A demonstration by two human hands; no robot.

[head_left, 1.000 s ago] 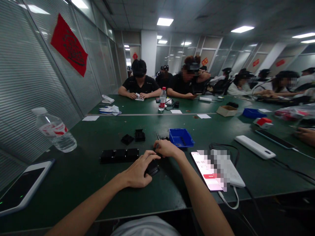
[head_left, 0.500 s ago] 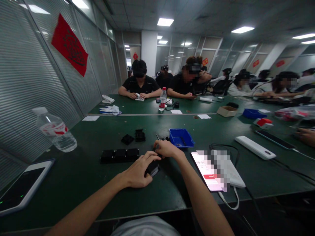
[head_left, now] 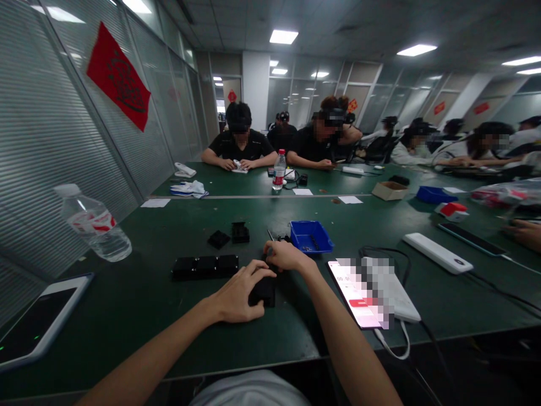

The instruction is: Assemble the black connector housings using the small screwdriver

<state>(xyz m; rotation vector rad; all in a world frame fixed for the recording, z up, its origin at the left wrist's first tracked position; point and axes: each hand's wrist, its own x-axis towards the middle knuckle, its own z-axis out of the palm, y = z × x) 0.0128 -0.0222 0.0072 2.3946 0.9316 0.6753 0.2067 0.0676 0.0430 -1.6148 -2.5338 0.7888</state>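
Note:
My left hand (head_left: 236,296) is curled around a small black block (head_left: 262,291) that rests on the green table (head_left: 139,293). My right hand (head_left: 286,256) is closed in a pinch on a thin tool (head_left: 270,235) just behind the block, its tip pointing up and away. A row of three black blocks (head_left: 205,266) lies to the left of my hands. Two more black parts (head_left: 230,235) sit farther back. A blue tray (head_left: 310,237) holding small parts stands just beyond my right hand.
A phone (head_left: 357,293) lies on a white power bank (head_left: 393,290) with cables at the right. A water bottle (head_left: 93,224) and a tablet (head_left: 36,321) lie at the left. Several people work at the far side of the table; another person's hand (head_left: 524,232) shows at the right edge.
The black block under my left hand has turned from tilted to lying flat and square. Both hands stay in nearly the same place.

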